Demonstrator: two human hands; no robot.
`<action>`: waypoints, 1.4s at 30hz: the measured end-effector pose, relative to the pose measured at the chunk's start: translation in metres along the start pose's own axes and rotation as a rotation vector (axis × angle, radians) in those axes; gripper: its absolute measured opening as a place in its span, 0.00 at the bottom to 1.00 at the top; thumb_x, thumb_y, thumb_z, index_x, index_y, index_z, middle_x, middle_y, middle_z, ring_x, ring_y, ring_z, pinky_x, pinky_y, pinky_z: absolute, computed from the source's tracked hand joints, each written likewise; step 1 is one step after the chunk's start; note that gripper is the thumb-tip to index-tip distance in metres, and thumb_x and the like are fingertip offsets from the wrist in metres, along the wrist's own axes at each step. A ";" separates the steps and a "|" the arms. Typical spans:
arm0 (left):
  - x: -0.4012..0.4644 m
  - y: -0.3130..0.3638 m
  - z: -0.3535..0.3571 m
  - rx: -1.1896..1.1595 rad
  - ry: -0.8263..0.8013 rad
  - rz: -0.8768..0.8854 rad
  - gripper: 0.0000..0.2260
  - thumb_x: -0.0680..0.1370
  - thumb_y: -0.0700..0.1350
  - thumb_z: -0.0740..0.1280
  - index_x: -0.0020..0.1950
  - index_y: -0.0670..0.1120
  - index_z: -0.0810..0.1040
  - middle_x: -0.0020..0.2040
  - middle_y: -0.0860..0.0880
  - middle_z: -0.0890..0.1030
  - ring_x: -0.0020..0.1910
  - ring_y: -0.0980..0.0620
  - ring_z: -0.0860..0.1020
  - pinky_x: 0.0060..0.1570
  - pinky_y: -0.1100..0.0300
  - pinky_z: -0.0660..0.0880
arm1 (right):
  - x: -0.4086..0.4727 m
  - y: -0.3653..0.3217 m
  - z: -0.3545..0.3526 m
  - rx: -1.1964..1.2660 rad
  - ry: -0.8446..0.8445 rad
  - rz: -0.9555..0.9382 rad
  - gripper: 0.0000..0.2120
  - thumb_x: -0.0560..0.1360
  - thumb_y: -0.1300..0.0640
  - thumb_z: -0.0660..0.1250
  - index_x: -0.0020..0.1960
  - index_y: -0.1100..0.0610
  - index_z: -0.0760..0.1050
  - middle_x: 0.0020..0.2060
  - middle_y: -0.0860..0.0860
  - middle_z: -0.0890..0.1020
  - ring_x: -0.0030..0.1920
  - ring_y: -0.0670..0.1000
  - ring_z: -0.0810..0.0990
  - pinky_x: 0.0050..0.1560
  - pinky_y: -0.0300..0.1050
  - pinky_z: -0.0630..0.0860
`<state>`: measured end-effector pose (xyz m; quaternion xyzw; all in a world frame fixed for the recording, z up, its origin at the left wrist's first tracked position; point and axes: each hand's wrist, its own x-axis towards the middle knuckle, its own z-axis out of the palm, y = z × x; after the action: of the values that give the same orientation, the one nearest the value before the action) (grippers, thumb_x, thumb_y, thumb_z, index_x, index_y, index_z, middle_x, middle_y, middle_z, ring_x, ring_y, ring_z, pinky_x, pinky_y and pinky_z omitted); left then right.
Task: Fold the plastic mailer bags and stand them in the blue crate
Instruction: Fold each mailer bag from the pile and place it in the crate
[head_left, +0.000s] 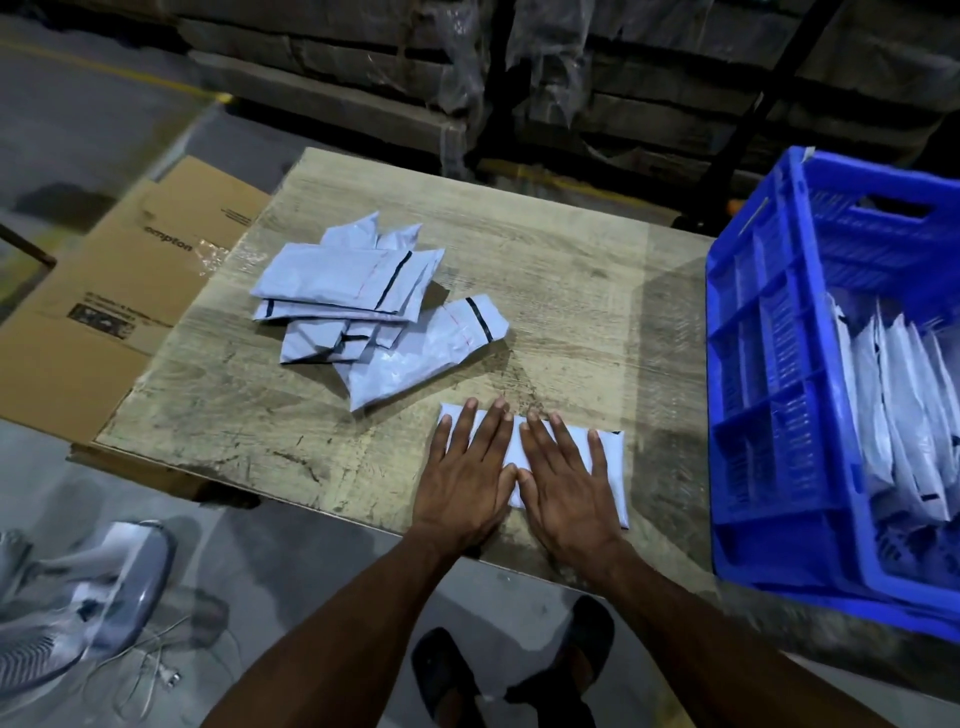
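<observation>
A folded white mailer bag (612, 467) lies near the front edge of the wooden table (571, 291). My left hand (467, 478) and my right hand (566, 483) lie side by side on it, fingers straight, pressing it flat and hiding most of it. A loose pile of several white mailer bags (363, 301) with black strips sits at the table's middle left. The blue crate (769, 395) stands at the right, with several folded bags (904, 415) upright inside it.
A flattened cardboard box (119, 306) lies under the table's left side. A fan (78, 597) with a cord sits on the floor at lower left. My sandalled feet (519, 670) are below the table edge. Wrapped pallets (467, 78) stand behind.
</observation>
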<state>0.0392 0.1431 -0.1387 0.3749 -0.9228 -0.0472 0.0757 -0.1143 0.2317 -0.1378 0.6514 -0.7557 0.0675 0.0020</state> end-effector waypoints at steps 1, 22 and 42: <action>0.001 0.000 -0.001 -0.004 -0.010 -0.006 0.28 0.83 0.55 0.54 0.81 0.45 0.64 0.83 0.47 0.59 0.83 0.42 0.55 0.77 0.38 0.58 | 0.001 0.000 0.000 -0.004 -0.007 0.002 0.27 0.85 0.47 0.49 0.81 0.56 0.59 0.80 0.50 0.60 0.81 0.51 0.53 0.77 0.65 0.55; 0.005 -0.003 0.000 -0.002 -0.100 -0.020 0.26 0.83 0.56 0.52 0.80 0.50 0.68 0.82 0.47 0.64 0.81 0.37 0.58 0.76 0.37 0.61 | -0.014 0.017 -0.007 -0.018 -0.083 0.049 0.29 0.83 0.37 0.48 0.81 0.47 0.56 0.82 0.48 0.54 0.81 0.56 0.50 0.73 0.74 0.50; -0.028 -0.044 -0.007 0.004 -0.118 -0.116 0.32 0.83 0.58 0.49 0.84 0.45 0.55 0.85 0.48 0.52 0.83 0.45 0.51 0.79 0.40 0.53 | 0.004 -0.008 -0.024 -0.039 -0.116 -0.011 0.34 0.83 0.36 0.43 0.82 0.54 0.54 0.82 0.50 0.55 0.82 0.56 0.48 0.72 0.78 0.41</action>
<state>0.0906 0.1308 -0.1406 0.4243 -0.9025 -0.0717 0.0175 -0.1093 0.2288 -0.1128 0.6582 -0.7521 0.0150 -0.0286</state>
